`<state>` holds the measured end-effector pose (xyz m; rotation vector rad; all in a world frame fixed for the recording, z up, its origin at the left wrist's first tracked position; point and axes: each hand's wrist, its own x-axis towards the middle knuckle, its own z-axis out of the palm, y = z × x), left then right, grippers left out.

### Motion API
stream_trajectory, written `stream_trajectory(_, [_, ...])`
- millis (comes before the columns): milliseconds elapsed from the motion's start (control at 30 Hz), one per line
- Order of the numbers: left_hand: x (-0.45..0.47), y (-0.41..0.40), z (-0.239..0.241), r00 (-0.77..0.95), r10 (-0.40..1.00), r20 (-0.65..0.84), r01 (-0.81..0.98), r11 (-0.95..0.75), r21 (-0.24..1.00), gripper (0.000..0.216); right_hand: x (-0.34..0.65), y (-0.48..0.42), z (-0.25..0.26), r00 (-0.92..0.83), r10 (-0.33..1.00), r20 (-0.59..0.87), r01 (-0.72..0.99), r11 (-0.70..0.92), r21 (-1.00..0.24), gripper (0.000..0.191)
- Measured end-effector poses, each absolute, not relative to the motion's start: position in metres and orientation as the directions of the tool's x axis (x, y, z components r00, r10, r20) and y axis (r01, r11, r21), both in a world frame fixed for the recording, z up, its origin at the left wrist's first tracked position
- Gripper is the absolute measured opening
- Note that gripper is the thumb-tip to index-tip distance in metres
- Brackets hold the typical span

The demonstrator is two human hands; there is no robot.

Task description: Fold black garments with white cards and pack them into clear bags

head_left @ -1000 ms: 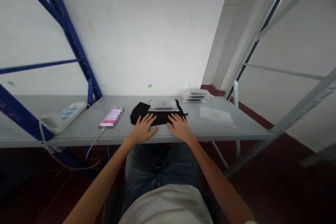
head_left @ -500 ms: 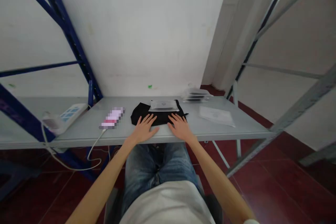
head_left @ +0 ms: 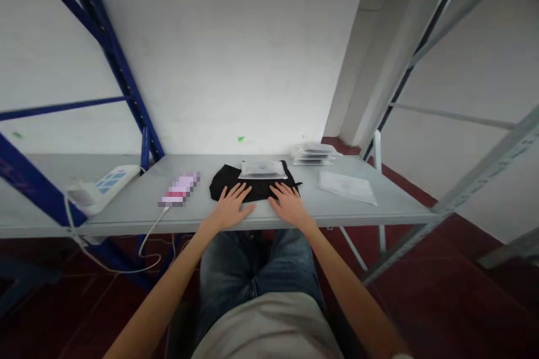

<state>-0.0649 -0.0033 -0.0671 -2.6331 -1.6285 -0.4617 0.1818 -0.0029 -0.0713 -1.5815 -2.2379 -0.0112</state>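
A black piece of fabric (head_left: 256,190) lies near the front edge of the grey tabletop. On its far part rests a flat white packet (head_left: 263,169) that looks like a clear plastic sleeve. My left hand (head_left: 230,206) lies flat with spread fingers, its fingertips on the fabric's near left edge. On the near right edge, my right hand (head_left: 289,204) rests in the same way, fingers stretched out. Neither hand holds anything. A single white sleeve (head_left: 347,187) lies to the right of the fabric.
Several similar packets are stacked in a pile (head_left: 315,153) at the back right. Left of the fabric lies a phone (head_left: 180,189), its screen blurred out, with a white cable (head_left: 147,240) hanging over the edge. Farther left sits a power strip (head_left: 112,186). Blue posts (head_left: 120,61) rise at the left.
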Motion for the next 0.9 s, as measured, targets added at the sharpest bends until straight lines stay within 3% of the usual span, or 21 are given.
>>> stream_trajectory(900, [-0.0647, -0.0030, -0.0676, 0.414, 0.872, 0.262, 0.884, -0.454, 0.112, 0.068, 0.1824, -0.0022, -0.0724, -0.283, 0.905, 0.317, 0.905, 0.362, -0.225, 0.053])
